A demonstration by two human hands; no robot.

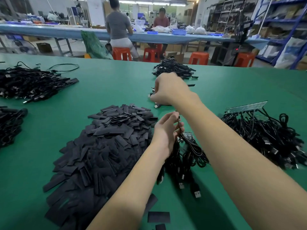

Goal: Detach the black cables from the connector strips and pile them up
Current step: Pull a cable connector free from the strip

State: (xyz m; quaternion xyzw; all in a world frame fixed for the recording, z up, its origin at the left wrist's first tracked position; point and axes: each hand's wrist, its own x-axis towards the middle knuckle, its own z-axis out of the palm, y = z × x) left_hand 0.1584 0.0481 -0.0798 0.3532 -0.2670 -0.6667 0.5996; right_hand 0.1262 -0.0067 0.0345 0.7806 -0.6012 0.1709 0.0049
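We worked at a green table (49, 163), and we place everything here relative to the big heap of flat black sleeves (106, 146) near its middle. Just right of that heap, our left hand (166, 131) had its fingers curled around a connector strip (187, 135) from which a bundle of black cables (184, 160) hung down onto the table, their USB plugs lying toward us. Beyond the heap and to its right, our right hand (169, 90) was closed, knuckles up, gripping a few detached cables (153, 95) whose metal plug ends stuck out on the hand's left side; the hand was motion-blurred, so we could not tell how many it held. Farther away than that hand lay a pile of loose cables (172, 68). Well to the right of the heap sat another mass of cables (265, 138) with a long connector strip (247, 107) propped on its far edge. To the heap's left lay two more dark cable piles, a far one (31, 83) and a nearer one (10, 125) at the table's edge.
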